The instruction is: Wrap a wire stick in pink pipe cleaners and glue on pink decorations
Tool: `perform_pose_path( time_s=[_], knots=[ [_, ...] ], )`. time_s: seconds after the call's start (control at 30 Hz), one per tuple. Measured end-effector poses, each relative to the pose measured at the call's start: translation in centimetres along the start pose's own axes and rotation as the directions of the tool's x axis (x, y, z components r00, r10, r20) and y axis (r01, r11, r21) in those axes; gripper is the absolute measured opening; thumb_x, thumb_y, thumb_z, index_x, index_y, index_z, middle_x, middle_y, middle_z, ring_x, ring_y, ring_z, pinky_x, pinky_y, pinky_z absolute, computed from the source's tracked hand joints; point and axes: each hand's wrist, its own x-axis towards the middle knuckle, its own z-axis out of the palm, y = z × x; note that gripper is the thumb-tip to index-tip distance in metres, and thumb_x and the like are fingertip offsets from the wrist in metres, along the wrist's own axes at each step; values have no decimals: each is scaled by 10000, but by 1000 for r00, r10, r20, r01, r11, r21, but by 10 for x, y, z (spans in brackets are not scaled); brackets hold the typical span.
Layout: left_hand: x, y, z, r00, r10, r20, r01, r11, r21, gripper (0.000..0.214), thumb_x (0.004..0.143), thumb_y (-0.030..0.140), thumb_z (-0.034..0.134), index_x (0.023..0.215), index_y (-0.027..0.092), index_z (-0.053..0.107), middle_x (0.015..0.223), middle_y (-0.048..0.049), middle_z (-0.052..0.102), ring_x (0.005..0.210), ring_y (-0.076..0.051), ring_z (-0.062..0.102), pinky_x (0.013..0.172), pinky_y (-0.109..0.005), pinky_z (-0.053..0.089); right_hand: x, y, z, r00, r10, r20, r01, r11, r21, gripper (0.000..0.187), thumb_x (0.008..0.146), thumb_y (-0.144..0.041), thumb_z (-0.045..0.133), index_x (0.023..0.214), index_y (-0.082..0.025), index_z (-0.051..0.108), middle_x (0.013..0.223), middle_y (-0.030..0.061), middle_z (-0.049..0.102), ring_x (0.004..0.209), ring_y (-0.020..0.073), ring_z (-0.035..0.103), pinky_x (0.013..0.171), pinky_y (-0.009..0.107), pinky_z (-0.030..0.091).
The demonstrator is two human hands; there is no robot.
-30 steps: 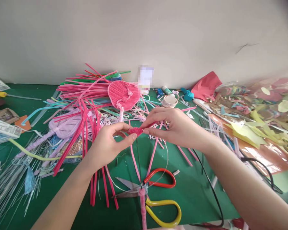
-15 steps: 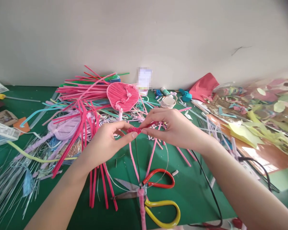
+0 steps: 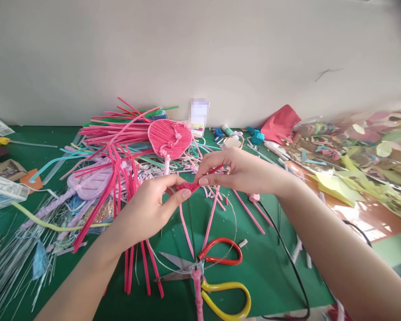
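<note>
Between both hands is a deep-pink pipe cleaner [image 3: 191,186], bunched up and partly covered by fingertips. My left hand [image 3: 150,207] pinches its left side between thumb and forefinger. From the right, my right hand [image 3: 235,171] grips the other side the same way, and a strand shows among those fingers. A thin dark wire [image 3: 191,227] runs down from beneath the bunch to a stem wrapped in pale pink [image 3: 197,292]. Whether the wire joins the bunch is hidden. Opened scissors [image 3: 224,307] with one red and one yellow handle lie under the stem.
A pink fan-shaped piece [image 3: 170,139] with small flowers lies behind my hands. Long pink pipe cleaners [image 3: 115,129] spread at left, above a bundle of wires [image 3: 10,263]. Paper scraps [image 3: 370,151] pile up on the right. A black cable [image 3: 294,267] crosses the green table.
The view has tilted slightly. My right hand has turned a little at the pipe cleaner, and a pale pink block with the black cable now shows below it. Both hands keep their pinch.
</note>
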Motion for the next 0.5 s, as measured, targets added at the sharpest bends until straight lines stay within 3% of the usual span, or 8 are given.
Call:
perform_pose_path(
  time_s=[0.23,0.4,0.5],
  knots=[
    [-8,5,-1,999,49,-3,-48,999,16,209,920,411,572,917,228,672,851,1,696,771,-187,645,691,-257,499,0,2,-3,998,-4,56,-4,990,144,148,882,-308,644,894,-187,728,840,-8,702,754,120,610,697,256,481],
    [-11,11,-1,999,39,12,-39,999,-6,275,928,465,533,896,223,660,781,12,659,594,-141,559,479,-238,397,-3,1,-2,994,37,104,-64,962,265,184,875,-348,651,865,-178,720,768,-19,678,689,105,571,634,240,445],
    [-11,14,-3,998,58,29,-57,998,-30,271,928,459,533,876,225,658,752,13,638,589,-141,542,465,-239,374,-4,5,2,989,67,129,-115,904,412,169,849,-341,688,844,-175,719,752,-22,665,680,100,559,637,240,439]
  ],
)
